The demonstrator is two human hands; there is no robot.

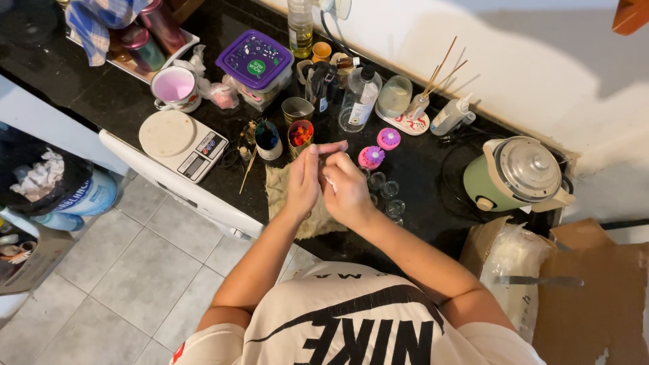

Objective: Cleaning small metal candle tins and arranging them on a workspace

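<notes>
My left hand (305, 177) and my right hand (346, 188) meet above a beige cloth (278, 196) on the black counter (108, 101). The fingers of both pinch something small and white between them; I cannot tell what it is. Just beyond my hands sit two small pink flower-shaped pieces (380, 149) and several small clear glass cups (387, 192). A cup of red and orange bits (301, 135) and a cup with dark blue contents (268, 138) stand next to the cloth.
A white kitchen scale (181, 140) lies at left, a pink-filled mug (174, 86) and a purple-lidded box (254, 62) behind it. Bottles and a stick holder (419, 105) line the wall. A green electric pot (517, 174) stands right, above a cardboard box (588, 284) holding a white bag.
</notes>
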